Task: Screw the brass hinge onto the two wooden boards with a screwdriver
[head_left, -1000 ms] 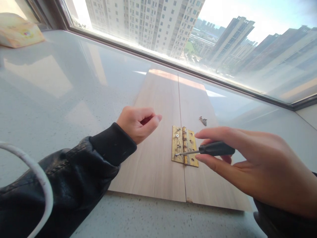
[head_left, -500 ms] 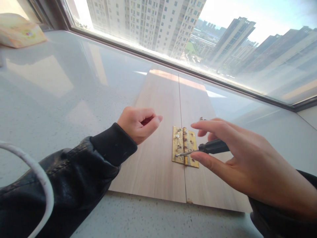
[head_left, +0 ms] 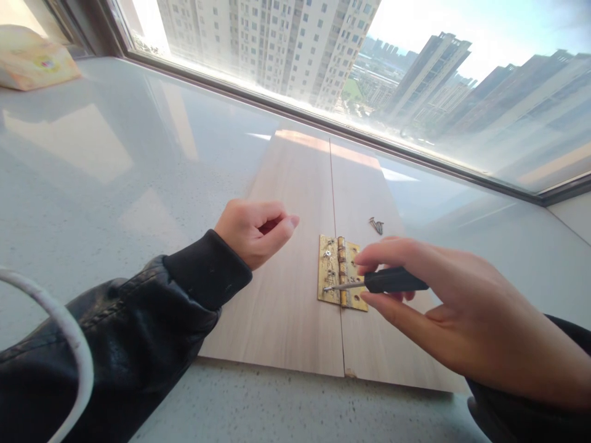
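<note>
A brass hinge (head_left: 329,271) lies flat across the seam between two pale wooden boards (head_left: 286,326). My right hand (head_left: 466,307) has a screwdriver (head_left: 394,280) by its black handle, between thumb and fingers. The metal shaft slants low over the hinge, its tip at a screw (head_left: 325,288) in the lower left leaf. Another screw (head_left: 328,253) shows in the upper part of that leaf. My left hand (head_left: 258,232) rests as a loose fist on the left board, apart from the hinge; nothing shows in its hollow.
Several loose screws (head_left: 376,226) lie on the right board above the hinge. The boards sit on a speckled white sill (head_left: 152,166) below a window frame (head_left: 277,111). A tissue pack (head_left: 39,64) stands at the far left, and a white cable (head_left: 76,351) arcs over my left sleeve.
The fingers of my right hand have come down around the screwdriver handle, uncovering the loose screws. The tip stays at the lower screw. My left hand keeps its pose.
</note>
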`<move>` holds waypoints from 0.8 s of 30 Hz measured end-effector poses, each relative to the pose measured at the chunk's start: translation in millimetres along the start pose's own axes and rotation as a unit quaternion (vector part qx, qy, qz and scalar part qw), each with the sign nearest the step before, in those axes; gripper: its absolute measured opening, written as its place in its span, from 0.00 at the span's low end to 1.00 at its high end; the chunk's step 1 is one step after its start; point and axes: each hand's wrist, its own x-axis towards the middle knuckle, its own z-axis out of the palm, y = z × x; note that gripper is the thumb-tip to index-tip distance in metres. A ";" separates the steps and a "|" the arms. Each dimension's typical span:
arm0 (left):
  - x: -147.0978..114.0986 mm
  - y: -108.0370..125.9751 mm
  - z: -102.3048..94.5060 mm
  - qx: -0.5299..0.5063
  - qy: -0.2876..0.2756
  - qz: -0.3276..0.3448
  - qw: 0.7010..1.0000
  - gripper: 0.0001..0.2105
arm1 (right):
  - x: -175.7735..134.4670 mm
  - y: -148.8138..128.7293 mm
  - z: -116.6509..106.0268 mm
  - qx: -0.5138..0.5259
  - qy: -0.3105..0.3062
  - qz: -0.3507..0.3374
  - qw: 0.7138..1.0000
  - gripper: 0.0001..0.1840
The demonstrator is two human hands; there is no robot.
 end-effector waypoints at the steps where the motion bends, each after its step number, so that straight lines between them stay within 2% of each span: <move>1: 0.0 -0.1 0.1 -0.002 0.001 0.000 1.000 0.17 | 0.2 0.3 0.4 -0.016 0.013 -0.004 1.000 0.12; 3: 0.0 -0.1 0.3 -0.003 0.003 -0.001 1.000 0.17 | 0.7 0.3 1.3 -0.068 0.038 0.000 0.997 0.08; 5: -0.1 -0.2 0.6 -0.003 0.004 0.001 1.000 0.17 | 0.7 -0.4 1.5 -0.093 0.037 0.010 0.995 0.12; 7: -0.1 -0.1 0.8 -0.003 0.004 0.006 1.000 0.17 | 0.0 -1.6 0.7 -0.061 0.012 0.007 0.998 0.18; 9: -0.1 -0.1 0.8 -0.005 0.001 0.007 1.000 0.17 | -0.9 -2.5 0.2 -0.016 -0.004 -0.007 1.000 0.17; 12: 0.0 -0.3 0.6 -0.005 -0.002 0.005 1.000 0.17 | -1.2 -3.2 2.2 -0.049 0.043 -0.015 0.998 0.10; 14: 0.1 -0.4 0.5 -0.005 0.000 0.004 1.000 0.17 | -0.5 -3.3 4.5 -0.083 0.069 -0.011 0.994 0.10; 17: 0.0 -0.8 0.4 -0.005 0.001 0.004 1.000 0.17 | 0.6 -2.9 5.5 -0.029 0.042 0.000 0.999 0.14; 20: -0.3 -1.1 0.4 -0.004 0.001 0.011 1.000 0.17 | 0.2 -1.3 2.5 0.014 0.010 0.014 1.000 0.13; 24: -0.4 -1.4 1.2 -0.008 0.009 0.014 1.000 0.17 | -0.3 0.0 -1.0 0.015 0.042 0.000 0.999 0.10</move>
